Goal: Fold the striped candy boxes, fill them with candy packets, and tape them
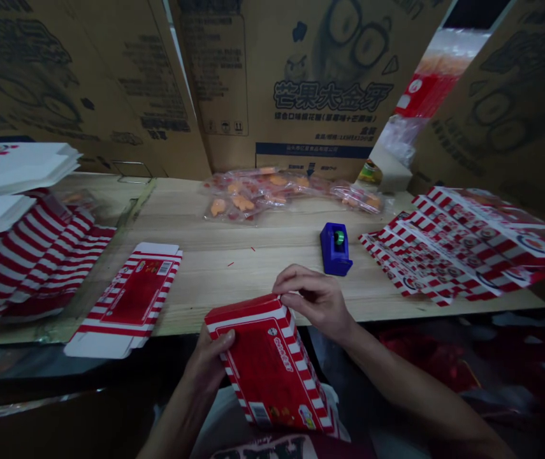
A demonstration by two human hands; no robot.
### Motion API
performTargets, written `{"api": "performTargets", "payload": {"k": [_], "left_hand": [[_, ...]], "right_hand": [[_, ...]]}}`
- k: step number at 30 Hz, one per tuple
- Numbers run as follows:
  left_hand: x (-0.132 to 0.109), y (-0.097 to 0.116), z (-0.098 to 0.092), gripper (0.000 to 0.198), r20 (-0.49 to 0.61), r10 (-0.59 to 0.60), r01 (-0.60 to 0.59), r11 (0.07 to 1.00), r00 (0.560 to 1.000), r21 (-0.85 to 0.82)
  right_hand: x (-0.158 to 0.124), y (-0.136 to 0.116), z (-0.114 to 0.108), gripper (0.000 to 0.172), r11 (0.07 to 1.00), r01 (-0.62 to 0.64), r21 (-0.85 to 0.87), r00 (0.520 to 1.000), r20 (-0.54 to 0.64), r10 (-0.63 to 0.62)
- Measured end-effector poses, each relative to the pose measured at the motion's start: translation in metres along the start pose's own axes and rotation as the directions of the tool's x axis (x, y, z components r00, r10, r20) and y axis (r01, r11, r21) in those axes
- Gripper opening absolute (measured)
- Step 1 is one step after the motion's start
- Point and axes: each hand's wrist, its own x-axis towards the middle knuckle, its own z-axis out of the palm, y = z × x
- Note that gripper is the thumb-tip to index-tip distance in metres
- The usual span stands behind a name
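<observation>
A red carton with white stripes (267, 370) is tilted in front of my body, formed into a box shape. Wrapped around its left edge is my left hand (212, 357), thumb on the printed face. At the carton's upper right corner my right hand (317, 299) is closed, thumb and fingertips pinching the end flap's edge. Just beyond that hand stands a blue tape dispenser (335, 252) with a green core. Left of the carton, a flattened red-and-white carton (141, 293) lies on the wooden table (196, 255).
Clear bags with orange pieces (248, 194) lie along the back of the table, below large brown cardboard boxes (301, 76). Striped flat cartons (37, 261) are piled at the left. Finished-looking striped cartons (473, 242) are stacked at the right.
</observation>
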Motion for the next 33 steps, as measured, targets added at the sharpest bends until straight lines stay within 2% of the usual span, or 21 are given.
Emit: {"api": "performTargets", "payload": {"k": [2, 3, 6, 8, 9, 10, 12, 14, 15, 16, 18, 20, 22, 23, 25, 26, 27, 29, 31, 33], "left_hand": [[0.000, 0.000, -0.002, 0.067, -0.001, -0.003, 0.003, 1.000, 1.000, 0.011], [-0.001, 0.000, -0.003, 0.067, -0.003, -0.005, 0.006, 1.000, 1.000, 0.020], [-0.002, 0.001, -0.004, 0.069, -0.003, -0.010, 0.011, 0.999, 1.000, 0.051], [-0.004, 0.002, -0.002, 0.069, 0.006, -0.022, 0.022, 0.998, 1.000, 0.066], [-0.004, 0.002, -0.001, 0.068, 0.009, -0.026, 0.025, 0.997, 1.000, 0.068], [-0.004, 0.001, 0.000, 0.068, 0.011, -0.029, 0.028, 0.997, 1.000, 0.067], [-0.005, 0.000, 0.001, 0.066, 0.004, -0.023, 0.023, 0.998, 1.000, 0.058], [-0.004, -0.001, 0.000, 0.065, -0.027, -0.009, 0.010, 0.998, 1.000, 0.057], [-0.004, 0.000, -0.001, 0.065, -0.046, 0.001, 0.002, 0.998, 0.999, 0.064], [-0.004, 0.003, -0.002, 0.066, -0.065, 0.015, -0.010, 0.997, 0.998, 0.077], [-0.008, 0.015, 0.000, 0.068, -0.093, 0.064, -0.052, 0.991, 0.994, 0.125], [-0.016, 0.035, 0.006, 0.066, -0.117, 0.158, -0.131, 0.969, 0.980, 0.210], [-0.027, 0.057, 0.016, 0.055, -0.120, 0.322, -0.261, 0.895, 0.939, 0.361], [-0.031, 0.066, 0.020, 0.048, -0.085, 0.418, -0.336, 0.820, 0.905, 0.463], [-0.035, 0.073, 0.027, 0.037, 0.110, 0.543, -0.481, 0.610, 0.833, 0.630], [-0.032, 0.069, 0.029, 0.034, 0.232, 0.560, -0.553, 0.513, 0.795, 0.657], [-0.028, 0.061, 0.029, 0.034, 0.347, 0.551, -0.617, 0.440, 0.759, 0.653], [-0.013, 0.033, 0.026, 0.037, 0.521, 0.499, -0.712, 0.362, 0.693, 0.602], [0.003, 0.000, 0.018, 0.045, 0.665, 0.384, -0.765, 0.254, 0.641, 0.592], [0.015, -0.026, 0.008, 0.056, 0.762, 0.251, -0.802, 0.161, 0.597, 0.575]], "right_hand": [[0.000, -0.002, -0.005, 0.012, 0.967, 0.151, -0.205, 0.989, 0.034, -0.147], [-0.001, -0.002, -0.007, 0.014, 0.917, 0.239, -0.320, 0.971, 0.081, -0.225], [-0.004, 0.001, -0.014, 0.021, 0.658, 0.477, -0.582, 0.877, 0.270, -0.397], [-0.007, 0.004, -0.014, 0.022, 0.514, 0.569, -0.641, 0.813, 0.345, -0.469], [-0.008, 0.005, -0.013, 0.022, 0.491, 0.583, -0.647, 0.799, 0.348, -0.490], [-0.009, 0.005, -0.012, 0.022, 0.508, 0.568, -0.647, 0.807, 0.319, -0.496], [-0.010, 0.002, -0.007, 0.020, 0.641, 0.446, -0.624, 0.875, 0.154, -0.459], [-0.012, -0.003, -0.004, 0.017, 0.815, 0.254, -0.520, 0.936, -0.080, -0.342], [-0.013, -0.005, -0.004, 0.015, 0.875, 0.173, -0.453, 0.951, -0.153, -0.267], [-0.014, -0.007, -0.005, 0.014, 0.912, 0.108, -0.397, 0.966, -0.174, -0.191], [-0.017, -0.007, -0.011, 0.022, 0.932, -0.009, -0.363, 0.990, -0.131, -0.042], [-0.020, -0.005, -0.017, 0.027, 0.922, -0.141, -0.360, 0.986, -0.139, 0.096], [-0.023, -0.002, -0.023, 0.015, 0.925, -0.281, -0.257, 0.945, -0.240, 0.220], [-0.024, -0.001, -0.025, 0.014, 0.929, -0.334, -0.162, 0.918, -0.279, 0.282], [-0.026, 0.000, -0.027, 0.028, 0.906, -0.415, 0.087, 0.867, -0.263, 0.423], [-0.027, 0.001, -0.028, 0.035, 0.866, -0.453, 0.212, 0.842, -0.218, 0.493], [-0.028, 0.003, -0.028, 0.044, 0.811, -0.491, 0.318, 0.814, -0.164, 0.557], [-0.033, 0.011, -0.027, 0.054, 0.698, -0.570, 0.434, 0.749, -0.076, 0.658], [-0.041, 0.025, -0.025, 0.048, 0.643, -0.638, 0.423, 0.688, -0.061, 0.723], [-0.051, 0.041, -0.022, 0.040, 0.626, -0.680, 0.380, 0.645, -0.094, 0.758]]}}
